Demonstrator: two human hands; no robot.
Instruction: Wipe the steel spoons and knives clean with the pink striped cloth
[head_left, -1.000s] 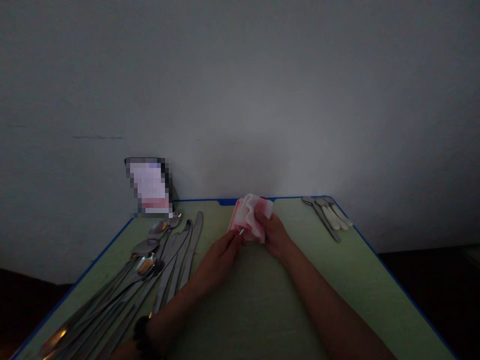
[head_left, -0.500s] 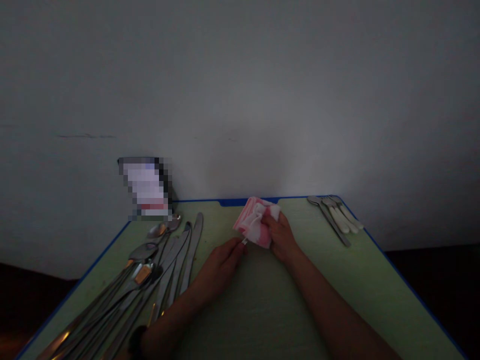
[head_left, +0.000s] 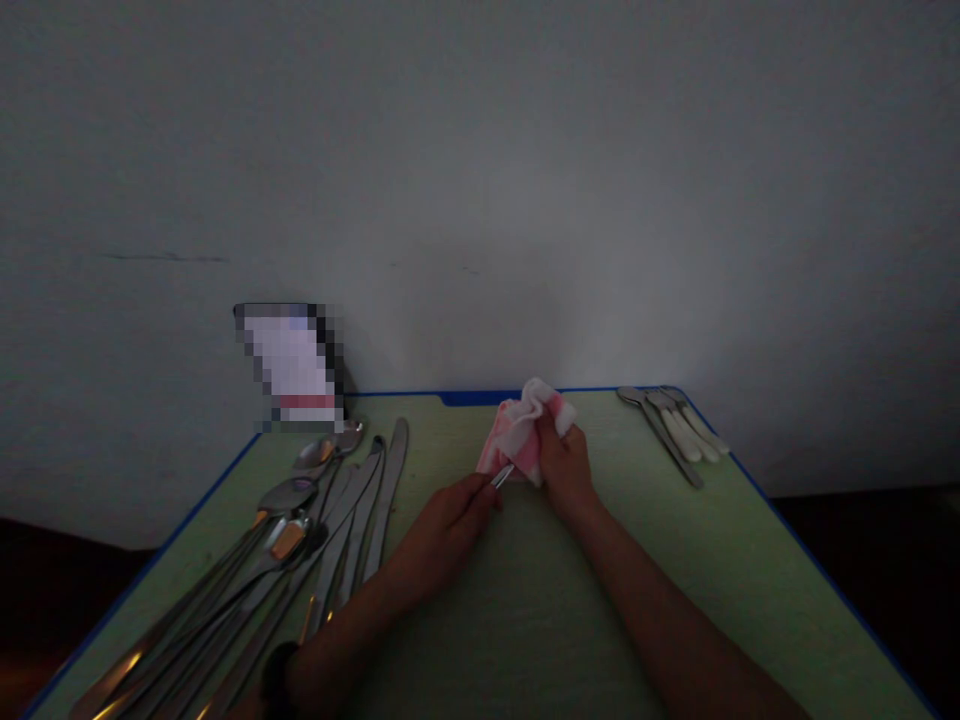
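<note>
My left hand (head_left: 465, 508) is closed on the thin metal handle of a piece of cutlery (head_left: 502, 476). Its far end is covered by a pink and white cloth (head_left: 517, 440), so I cannot tell which kind it is. Fingers bent, my right hand (head_left: 564, 460) grips that cloth around the covered end. Both hands are over the middle of the table, close together.
Several spoons (head_left: 289, 492) and table knives (head_left: 386, 490) lie in a pile on the green table (head_left: 480, 620) at left. A blurred phone (head_left: 289, 365) leans on the wall. At the back right lie a spoon (head_left: 660, 435) and white-handled forks (head_left: 679, 430).
The cloth has shifted slightly up and right with my right hand and bunched up. More of the metal handle shows between my hands.
</note>
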